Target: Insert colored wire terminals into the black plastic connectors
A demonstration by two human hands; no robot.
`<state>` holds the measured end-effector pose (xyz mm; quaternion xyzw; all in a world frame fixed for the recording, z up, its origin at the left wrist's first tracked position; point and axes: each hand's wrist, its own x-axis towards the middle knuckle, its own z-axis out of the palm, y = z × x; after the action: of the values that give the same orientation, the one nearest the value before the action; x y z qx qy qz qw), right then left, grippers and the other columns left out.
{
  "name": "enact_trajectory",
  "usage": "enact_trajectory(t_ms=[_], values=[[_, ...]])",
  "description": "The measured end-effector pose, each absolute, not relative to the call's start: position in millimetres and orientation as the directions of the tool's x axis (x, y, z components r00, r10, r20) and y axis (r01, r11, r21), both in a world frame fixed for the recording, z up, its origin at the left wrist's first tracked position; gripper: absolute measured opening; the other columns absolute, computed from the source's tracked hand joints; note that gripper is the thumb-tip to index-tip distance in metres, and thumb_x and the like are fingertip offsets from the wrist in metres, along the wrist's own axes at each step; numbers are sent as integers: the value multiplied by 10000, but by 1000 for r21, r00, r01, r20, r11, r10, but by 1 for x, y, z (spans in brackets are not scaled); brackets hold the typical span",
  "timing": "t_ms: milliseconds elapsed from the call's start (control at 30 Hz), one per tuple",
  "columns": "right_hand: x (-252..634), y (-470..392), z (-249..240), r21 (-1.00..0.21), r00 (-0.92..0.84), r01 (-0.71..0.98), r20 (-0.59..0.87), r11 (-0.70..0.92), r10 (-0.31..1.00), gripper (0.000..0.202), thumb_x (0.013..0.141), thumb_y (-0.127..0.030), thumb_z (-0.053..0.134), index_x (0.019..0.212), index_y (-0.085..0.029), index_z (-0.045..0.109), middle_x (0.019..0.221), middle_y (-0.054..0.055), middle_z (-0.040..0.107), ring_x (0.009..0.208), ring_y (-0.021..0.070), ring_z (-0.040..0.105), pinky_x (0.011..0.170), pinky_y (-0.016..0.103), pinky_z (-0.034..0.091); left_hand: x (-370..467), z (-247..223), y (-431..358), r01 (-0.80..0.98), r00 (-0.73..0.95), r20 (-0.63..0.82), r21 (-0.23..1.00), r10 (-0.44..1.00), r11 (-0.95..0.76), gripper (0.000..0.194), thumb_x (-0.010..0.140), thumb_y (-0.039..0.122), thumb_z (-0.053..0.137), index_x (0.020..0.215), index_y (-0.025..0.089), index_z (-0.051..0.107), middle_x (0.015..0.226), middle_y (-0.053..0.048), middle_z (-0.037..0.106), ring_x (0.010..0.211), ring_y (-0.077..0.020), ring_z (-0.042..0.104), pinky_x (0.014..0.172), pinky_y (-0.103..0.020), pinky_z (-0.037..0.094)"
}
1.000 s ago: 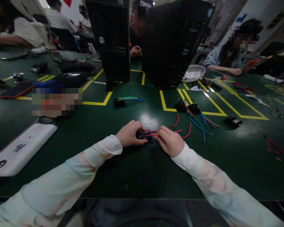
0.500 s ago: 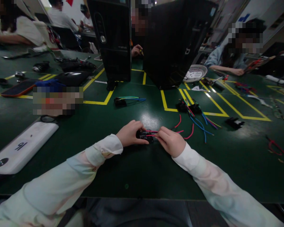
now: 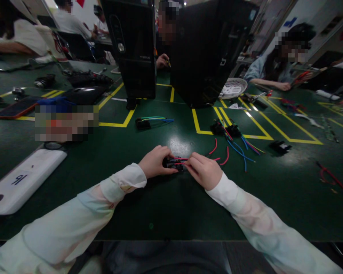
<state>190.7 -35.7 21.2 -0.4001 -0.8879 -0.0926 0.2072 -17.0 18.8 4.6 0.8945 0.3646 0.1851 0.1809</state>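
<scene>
My left hand [image 3: 156, 162] grips a small black part [image 3: 171, 163] between thumb and fingers, low over the green table. Red wires [image 3: 180, 159] run from the part to the right. Thumb and fingers of my right hand [image 3: 203, 169] pinch these wires close to the part. Loose red wire pieces [image 3: 225, 156] lie just beyond my right hand. Farther back are black connectors [image 3: 233, 130] with blue, red and yellow wires, and another black connector [image 3: 143, 123] with blue and green wires.
Two tall black cases [image 3: 131, 57] stand at the back of the green table [image 3: 165, 213]. A white device [image 3: 25, 179] lies at the left, a black block [image 3: 280, 147] at the right. Behind them are a white basket [image 3: 233, 87] and a person [image 3: 277, 68] at the right.
The whole view has shifted slightly, so things on the table appear a little farther left. Both hands keep their hold on the part and wires.
</scene>
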Motion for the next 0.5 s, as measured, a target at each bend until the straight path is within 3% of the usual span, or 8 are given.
enact_trajectory(t_ms=[233, 500], values=[[191, -36, 21, 13, -601, 748, 439, 664, 668, 208, 902, -218, 394, 743, -170, 519, 736, 26, 534, 629, 114, 504, 578, 220, 350, -17, 4, 18, 588, 661, 196, 464, 725, -662, 390, 655, 502, 666, 826, 171, 550, 839, -31, 553, 788, -195, 471, 663, -298, 377], [191, -37, 20, -48, -582, 751, 421, 658, 695, 204, 904, -228, 388, 752, -169, 510, 747, 29, 528, 631, 116, 509, 567, 217, 364, -17, 4, 18, 579, 661, 204, 474, 722, -664, 378, 656, 496, 664, 833, 178, 563, 845, -32, 555, 796, -197, 473, 671, -300, 383]])
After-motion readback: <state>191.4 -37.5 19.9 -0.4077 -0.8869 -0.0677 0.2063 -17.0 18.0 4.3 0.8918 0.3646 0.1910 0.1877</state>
